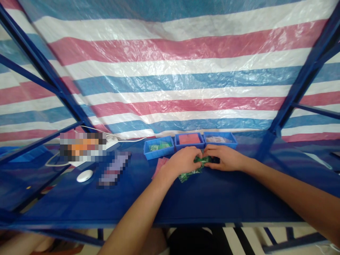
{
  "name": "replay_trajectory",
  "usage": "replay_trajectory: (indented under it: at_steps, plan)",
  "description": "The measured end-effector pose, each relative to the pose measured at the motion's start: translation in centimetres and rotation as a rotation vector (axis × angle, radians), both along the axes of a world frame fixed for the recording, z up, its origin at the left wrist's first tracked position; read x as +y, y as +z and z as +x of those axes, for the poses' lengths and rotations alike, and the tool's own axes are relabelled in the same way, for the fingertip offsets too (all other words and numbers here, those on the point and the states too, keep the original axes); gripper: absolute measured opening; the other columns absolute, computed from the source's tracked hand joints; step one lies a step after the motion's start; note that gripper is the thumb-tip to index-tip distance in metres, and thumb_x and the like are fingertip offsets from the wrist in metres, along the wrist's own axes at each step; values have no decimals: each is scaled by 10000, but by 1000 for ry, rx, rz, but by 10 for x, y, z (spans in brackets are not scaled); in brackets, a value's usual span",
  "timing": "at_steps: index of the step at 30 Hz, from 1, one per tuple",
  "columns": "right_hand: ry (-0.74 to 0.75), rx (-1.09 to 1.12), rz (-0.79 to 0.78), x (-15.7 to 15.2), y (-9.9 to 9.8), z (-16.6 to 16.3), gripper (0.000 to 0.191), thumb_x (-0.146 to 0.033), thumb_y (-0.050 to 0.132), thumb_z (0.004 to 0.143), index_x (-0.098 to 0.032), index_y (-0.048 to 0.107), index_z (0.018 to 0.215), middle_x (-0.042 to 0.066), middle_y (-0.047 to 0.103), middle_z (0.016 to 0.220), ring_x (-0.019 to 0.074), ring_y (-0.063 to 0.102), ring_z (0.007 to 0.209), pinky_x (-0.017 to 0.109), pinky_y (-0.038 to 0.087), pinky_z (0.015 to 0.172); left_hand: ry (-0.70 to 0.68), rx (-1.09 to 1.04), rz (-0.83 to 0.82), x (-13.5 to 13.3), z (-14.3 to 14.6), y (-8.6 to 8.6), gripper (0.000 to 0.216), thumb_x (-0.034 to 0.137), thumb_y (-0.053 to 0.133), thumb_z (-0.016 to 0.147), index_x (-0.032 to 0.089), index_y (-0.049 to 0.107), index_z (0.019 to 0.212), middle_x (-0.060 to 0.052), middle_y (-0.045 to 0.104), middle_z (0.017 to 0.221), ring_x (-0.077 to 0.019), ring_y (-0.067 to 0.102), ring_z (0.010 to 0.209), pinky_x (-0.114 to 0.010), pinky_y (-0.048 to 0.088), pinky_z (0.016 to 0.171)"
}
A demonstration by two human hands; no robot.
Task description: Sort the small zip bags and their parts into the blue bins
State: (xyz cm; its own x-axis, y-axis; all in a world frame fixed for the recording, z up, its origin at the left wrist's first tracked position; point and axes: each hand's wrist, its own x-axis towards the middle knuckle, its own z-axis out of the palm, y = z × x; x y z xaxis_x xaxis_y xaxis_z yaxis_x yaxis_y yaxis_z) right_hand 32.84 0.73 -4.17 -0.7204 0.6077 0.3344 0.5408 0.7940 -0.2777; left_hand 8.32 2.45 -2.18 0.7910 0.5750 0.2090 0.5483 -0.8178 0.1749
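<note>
My left hand [186, 161] and my right hand [225, 157] meet over the blue table, close in front of a row of small bins. Between their bent fingers is a crinkled green plastic packet [204, 160], pinched from both sides. More green packets [189, 176] lie on the tabletop just under my left hand. A pink sheet or packet [159, 165] pokes out from behind my left wrist, partly covered. What the green packets contain is too small to make out.
Behind my hands stand a blue bin with green packets [158, 152], one with a pink stack [189, 139] and one with whitish pieces [218, 140]. Leftward are a white round object [85, 176], a blurred-out flat item [114, 170] and cables. Blue frame posts [294, 83] flank a striped sheet [172, 67].
</note>
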Motion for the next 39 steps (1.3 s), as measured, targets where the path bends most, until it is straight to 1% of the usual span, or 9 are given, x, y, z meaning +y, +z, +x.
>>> replay_trajectory:
  at_steps: [7,14,17,20,24,27,31,34,39]
  plan:
    - [-22,53,75,3,-8,-6,282,-391,509,1060,-226,731,1117,92,736,1018,232,699,916,363,549,843,63,-71,124,-18,2,-11,133,243,584,937,195,614,1058,-78,694,1033,-264,661,1012,-376,532,904]
    - [-148,272,73,-4,-9,-11,245,-420,566,1032,-251,720,1119,72,745,993,237,687,881,368,528,817,60,-400,37,-14,-1,-13,162,218,535,1008,205,624,1143,-64,713,1120,-222,667,1067,-348,522,960]
    - [-231,411,-26,-5,-13,-14,274,-471,631,983,-258,728,1124,57,738,920,223,650,746,359,515,698,65,-522,-2,-15,1,-10,168,222,549,1008,200,631,1153,-67,719,1092,-217,681,1019,-342,533,931]
    - [-269,620,-223,-4,-21,-20,313,-526,655,952,-261,740,1094,42,741,903,214,642,713,344,516,640,72,-573,-29,-17,3,-8,159,224,558,1002,198,641,1135,-65,729,1052,-211,697,960,-334,548,883]
    - [-214,817,-439,-3,-26,-28,387,-572,752,859,-251,738,1075,50,767,1003,242,708,876,370,579,783,65,-581,-46,-19,2,-8,151,211,574,986,191,642,1120,-62,740,1036,-204,713,935,-325,560,868]
    - [-210,902,-510,-3,-23,-31,444,-578,827,779,-246,724,1054,50,773,987,228,718,857,366,590,796,67,-583,-45,-18,1,-12,201,203,583,978,188,621,1175,-64,741,1071,-200,720,938,-324,569,879]
    - [-287,966,-501,-4,-18,-29,472,-567,875,725,-224,677,981,19,730,838,174,654,671,314,554,613,121,-577,47,-19,2,-14,320,218,592,975,185,566,1292,-101,708,1187,-229,699,1033,-376,566,949]
    - [-346,1006,-454,-3,-17,-28,466,-568,869,735,-231,614,932,-15,668,754,147,587,584,294,512,534,131,-568,102,-21,4,-14,288,235,569,996,190,589,1280,-110,692,1209,-234,678,1095,-389,554,995]
    - [-312,986,-365,-3,-21,-31,409,-556,844,779,-251,598,897,9,667,853,197,661,764,347,595,700,102,-512,98,-27,9,-14,255,321,602,999,200,683,1208,-98,730,1191,-248,691,1119,-401,537,1037]
